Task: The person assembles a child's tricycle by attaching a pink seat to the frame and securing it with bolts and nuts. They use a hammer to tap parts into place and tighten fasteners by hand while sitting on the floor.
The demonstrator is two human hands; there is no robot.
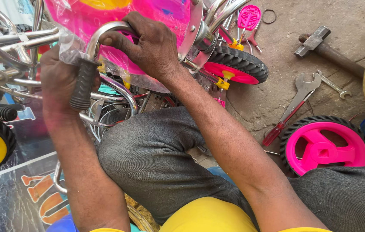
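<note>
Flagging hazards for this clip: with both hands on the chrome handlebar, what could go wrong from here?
1. The left hand clasps the black rubber grip while the right hand wraps the chrome handlebar beside a loose plastic wrap; fingers might slip or get pinched.
2. The hammer, wrenches, red-handled screwdriver and loose pink wheel lie close to the knee, so one could be knocked or knelt on.
</note>
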